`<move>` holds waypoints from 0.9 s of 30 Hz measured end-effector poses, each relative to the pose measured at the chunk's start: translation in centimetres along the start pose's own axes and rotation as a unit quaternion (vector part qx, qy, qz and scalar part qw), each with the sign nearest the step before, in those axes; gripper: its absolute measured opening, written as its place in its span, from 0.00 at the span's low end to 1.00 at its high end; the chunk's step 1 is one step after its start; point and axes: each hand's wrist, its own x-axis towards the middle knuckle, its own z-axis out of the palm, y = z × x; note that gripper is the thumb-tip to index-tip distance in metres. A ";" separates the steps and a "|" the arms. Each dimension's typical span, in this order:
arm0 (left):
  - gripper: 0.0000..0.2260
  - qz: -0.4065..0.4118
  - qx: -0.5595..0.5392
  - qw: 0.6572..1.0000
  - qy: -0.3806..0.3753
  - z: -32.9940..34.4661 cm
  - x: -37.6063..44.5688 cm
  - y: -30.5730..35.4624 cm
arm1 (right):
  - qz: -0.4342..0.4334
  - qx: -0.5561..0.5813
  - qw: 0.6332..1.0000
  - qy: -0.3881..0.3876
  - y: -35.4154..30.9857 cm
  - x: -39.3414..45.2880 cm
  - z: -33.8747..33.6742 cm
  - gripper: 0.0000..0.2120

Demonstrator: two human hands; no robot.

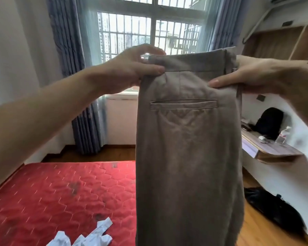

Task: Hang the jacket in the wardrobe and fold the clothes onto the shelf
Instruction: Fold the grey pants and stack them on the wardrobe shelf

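A pair of beige trousers (pixel 188 148) hangs straight down in front of me, folded lengthwise, with one back pocket facing me. My left hand (pixel 132 68) pinches the waistband at its left corner, thumb in front and fingers behind. Over at the waistband's right edge, my right hand (pixel 247 75) pinches the cloth in the same way. The trouser legs drop below the bottom of the view. A white garment (pixel 89 237) lies crumpled on the red mattress (pixel 60 192) at the lower left.
A barred window (pixel 149 32) with grey-blue curtains is straight ahead. On the right, a wall-mounted desk (pixel 268 148) carries a black backpack (pixel 268 123) and a plastic bottle (pixel 284 134). A black bag (pixel 274 210) lies on the wooden floor below it.
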 end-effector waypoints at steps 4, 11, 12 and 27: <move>0.14 -0.061 0.085 0.994 -0.034 -2.8 3.8 -4.7 | 0.085 -0.123 0.988 -0.037 1.9 6.3 -0.3 0.20; 0.14 -0.024 0.240 0.964 0.111 -7.4 10.3 -12.0 | -0.007 -0.282 0.947 0.153 7.4 17.6 1.3 0.10; 0.13 -0.001 0.274 0.952 0.139 -7.9 11.2 -11.9 | -0.022 -0.303 0.934 0.187 7.5 19.1 0.9 0.07; 0.08 0.152 0.333 0.902 0.228 -5.4 8.8 -14.3 | -0.209 -0.295 0.881 0.307 13.5 15.3 2.7 0.10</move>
